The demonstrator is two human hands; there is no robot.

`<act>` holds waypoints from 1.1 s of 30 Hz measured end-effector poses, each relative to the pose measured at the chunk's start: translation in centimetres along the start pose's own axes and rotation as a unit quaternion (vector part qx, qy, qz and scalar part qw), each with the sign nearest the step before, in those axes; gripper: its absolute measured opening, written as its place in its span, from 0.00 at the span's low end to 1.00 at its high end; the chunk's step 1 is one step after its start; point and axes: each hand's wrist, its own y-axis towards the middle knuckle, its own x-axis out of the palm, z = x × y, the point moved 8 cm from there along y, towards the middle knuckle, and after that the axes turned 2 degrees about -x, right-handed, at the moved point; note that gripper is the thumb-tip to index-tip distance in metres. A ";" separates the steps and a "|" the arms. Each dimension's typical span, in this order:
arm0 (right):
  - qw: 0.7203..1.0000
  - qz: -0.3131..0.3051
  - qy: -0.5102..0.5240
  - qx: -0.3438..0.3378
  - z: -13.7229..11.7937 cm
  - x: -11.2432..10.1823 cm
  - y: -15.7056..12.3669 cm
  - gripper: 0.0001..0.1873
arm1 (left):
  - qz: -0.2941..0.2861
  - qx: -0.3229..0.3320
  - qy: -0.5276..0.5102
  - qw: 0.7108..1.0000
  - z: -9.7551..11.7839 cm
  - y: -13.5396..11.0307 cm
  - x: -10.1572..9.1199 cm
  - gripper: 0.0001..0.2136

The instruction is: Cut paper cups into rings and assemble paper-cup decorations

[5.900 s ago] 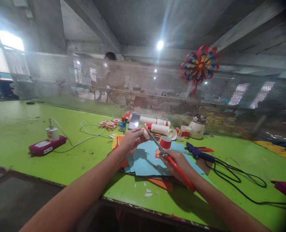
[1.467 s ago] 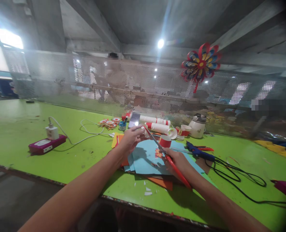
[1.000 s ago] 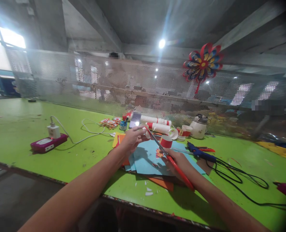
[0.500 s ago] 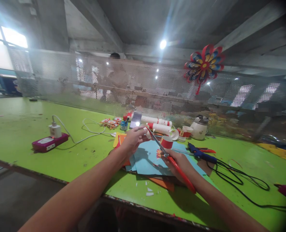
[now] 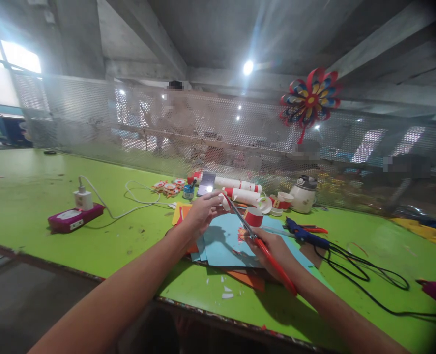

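My left hand pinches a small red and white paper cup piece above the table. My right hand grips red-handled scissors; the blades point up and left and meet the paper piece. Both hands hover over a stack of blue paper sheets with orange sheets underneath. A red and white paper cup stands just behind the scissors.
On the green table lie a pink power strip with white charger, a phone, stacked paper cups, a blue glue gun with black cable, and a white pot. A paper pinwheel hangs on the mesh fence; a person sits beyond it.
Both hands stay in nearly the same place. The scissors keep working at the paper piece held in my left hand, and the view shifts slightly.
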 end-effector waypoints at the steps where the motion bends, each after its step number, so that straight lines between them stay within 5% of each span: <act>1: 1.000 -0.001 0.000 0.001 0.0 0.0 0.0 0.12 | 0.001 0.000 -0.001 1.000 0.0 0.0 -0.1 0.09; 20: 0.999 -0.022 -0.027 -0.016 0.4 0.3 0.1 0.12 | 0.036 0.000 -0.013 0.999 0.0 0.0 -0.3 0.12; 33: 0.999 -0.013 -0.040 -0.017 1.0 0.1 0.3 0.14 | 0.002 0.018 -0.004 1.000 0.3 -0.4 0.4 0.09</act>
